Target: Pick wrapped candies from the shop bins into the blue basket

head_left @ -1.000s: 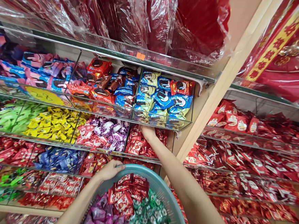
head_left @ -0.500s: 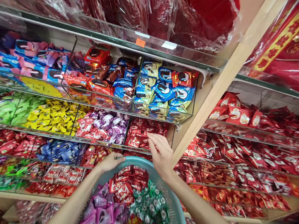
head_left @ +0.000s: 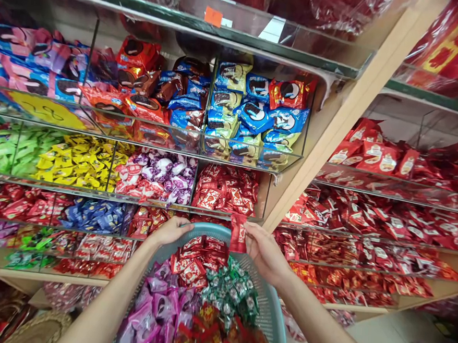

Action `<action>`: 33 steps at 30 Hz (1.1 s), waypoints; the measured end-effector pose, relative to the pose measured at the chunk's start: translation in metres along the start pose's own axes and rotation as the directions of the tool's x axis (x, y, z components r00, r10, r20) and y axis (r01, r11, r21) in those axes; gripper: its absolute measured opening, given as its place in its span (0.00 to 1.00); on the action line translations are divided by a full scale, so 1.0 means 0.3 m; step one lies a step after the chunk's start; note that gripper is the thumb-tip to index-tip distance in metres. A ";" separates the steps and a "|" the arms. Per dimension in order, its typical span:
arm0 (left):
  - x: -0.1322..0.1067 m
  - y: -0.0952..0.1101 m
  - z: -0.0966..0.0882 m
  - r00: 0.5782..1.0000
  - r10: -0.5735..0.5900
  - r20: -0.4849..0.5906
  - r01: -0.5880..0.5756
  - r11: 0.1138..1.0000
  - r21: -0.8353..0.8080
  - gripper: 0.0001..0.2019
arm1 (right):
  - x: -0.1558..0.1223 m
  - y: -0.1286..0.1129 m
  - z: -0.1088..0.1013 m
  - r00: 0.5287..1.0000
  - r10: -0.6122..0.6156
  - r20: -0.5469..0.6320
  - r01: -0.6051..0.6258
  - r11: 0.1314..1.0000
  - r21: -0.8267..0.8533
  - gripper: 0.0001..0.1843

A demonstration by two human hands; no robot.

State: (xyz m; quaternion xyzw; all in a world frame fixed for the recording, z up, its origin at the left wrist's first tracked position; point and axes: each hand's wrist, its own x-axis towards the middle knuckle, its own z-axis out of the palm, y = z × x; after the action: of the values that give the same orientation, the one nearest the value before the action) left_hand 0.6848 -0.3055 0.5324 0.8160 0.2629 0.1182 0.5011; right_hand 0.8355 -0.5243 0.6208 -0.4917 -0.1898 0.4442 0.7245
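Observation:
My left hand (head_left: 172, 230) is closed on the far rim of a teal plastic basket (head_left: 273, 300). Between the thumb and fingers of my right hand (head_left: 266, 251) is a red wrapped candy (head_left: 238, 233), upright over the basket's far right rim. Inside the basket lie red wrapped candies (head_left: 195, 260) at the back, purple packets (head_left: 156, 313) at the left, green wrapped candies (head_left: 234, 292) at the right, and amber-and-red packets (head_left: 217, 338) in front. Just beyond the basket, a shelf compartment holds similar red candies (head_left: 227, 189).
Clear-fronted shelves hold yellow candies (head_left: 82, 164), purple-and-white candies (head_left: 170, 170) and blue cookie packets (head_left: 252, 115). A slanting wooden upright (head_left: 311, 172) parts them from red packets (head_left: 375, 150) on the right. A woven basket (head_left: 41, 328) stands low at the left.
My right hand has come down from the red candy compartment to the basket rim, a red candy now showing in its fingers. The view has shifted, with more of the basket's contents visible.

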 end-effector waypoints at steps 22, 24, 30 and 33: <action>-0.010 0.005 0.010 0.999 -0.042 -0.003 0.041 0.996 -0.074 0.23 | 0.021 0.216 -0.096 0.929 0.014 0.369 0.272 0.648 -0.711 0.20; -0.009 0.001 0.009 0.999 -0.047 -0.007 0.047 0.997 -0.068 0.23 | 0.032 0.249 -0.118 0.926 -0.029 0.377 0.326 0.567 -0.757 0.18; -0.008 0.002 0.011 0.998 -0.056 0.008 0.056 0.995 -0.077 0.22 | 0.046 0.270 -0.187 0.934 0.017 0.358 0.312 0.454 -0.835 0.13; -0.006 0.000 0.010 0.999 -0.040 0.004 0.040 0.997 -0.069 0.22 | 0.052 0.269 -0.201 0.943 0.003 0.332 0.306 0.383 -0.872 0.13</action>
State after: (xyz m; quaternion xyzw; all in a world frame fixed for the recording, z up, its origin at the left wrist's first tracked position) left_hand 0.6846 -0.3087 0.5312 0.7929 0.2741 0.1161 0.5316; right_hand 0.8499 -0.5344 0.5203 -0.7197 -0.5464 0.2622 0.3386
